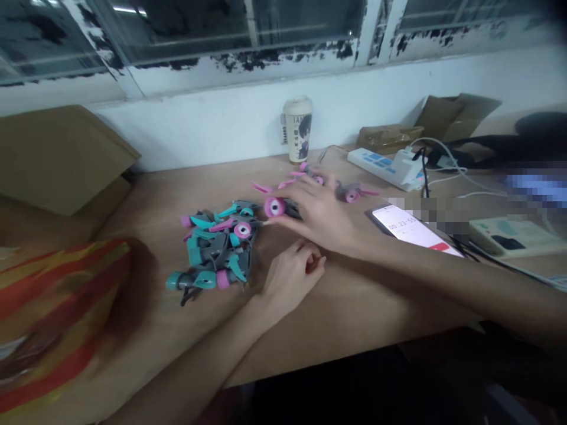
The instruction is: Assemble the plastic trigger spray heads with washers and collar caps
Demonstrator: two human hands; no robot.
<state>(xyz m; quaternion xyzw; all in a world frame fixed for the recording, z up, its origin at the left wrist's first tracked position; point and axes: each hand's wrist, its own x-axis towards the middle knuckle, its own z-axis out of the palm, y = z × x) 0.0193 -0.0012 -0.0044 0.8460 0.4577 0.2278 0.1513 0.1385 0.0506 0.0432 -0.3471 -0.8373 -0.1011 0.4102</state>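
Note:
My right hand (pixel 321 212) pinches a pink-and-grey plastic part (pixel 274 206) with a round pink end and a white-and-dark centre. Its thumb lies below and the fingers above, hiding much of the grey body. Just left of it is a heap of similar grey parts (pixel 217 251) with teal or pink round ends and levers. My left hand (pixel 295 274) rests on the table in front, fingers loosely curled, and nothing shows in it. Beyond my right hand lie several more pink-and-grey parts (pixel 352 195), partly hidden by its fingers.
A paper coffee cup (pixel 299 130) stands by the wall. To the right are a white power strip (pixel 381 167) with cables, a phone (pixel 411 227) showing a timer and a small box (pixel 516 236). Cardboard (pixel 57 159) and a red-and-yellow striped bag (pixel 57 319) occupy the left.

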